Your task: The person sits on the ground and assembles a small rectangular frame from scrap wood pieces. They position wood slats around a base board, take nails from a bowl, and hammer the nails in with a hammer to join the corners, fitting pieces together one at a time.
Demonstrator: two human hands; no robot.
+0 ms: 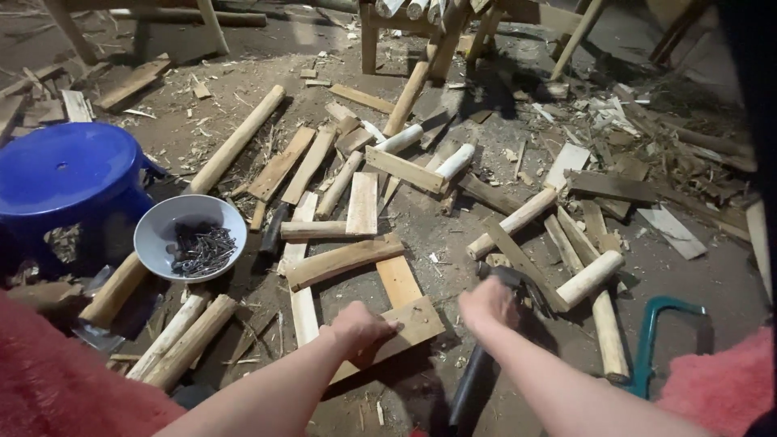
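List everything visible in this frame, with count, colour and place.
Plastic stool: one, blue, far left.
Bowl of nails: one, grey, beside the stool.
Round wooden poles: many, pale, scattered over the floor.
Flat wood offcuts: many, tan, centre.
Flat board: one, tan, under the left hand.
Saw frame: one, teal, lower right.
Hammer: one, dark handle, in the right hand.
Left hand: pressing on the flat board.
Right hand: gripping the hammer.
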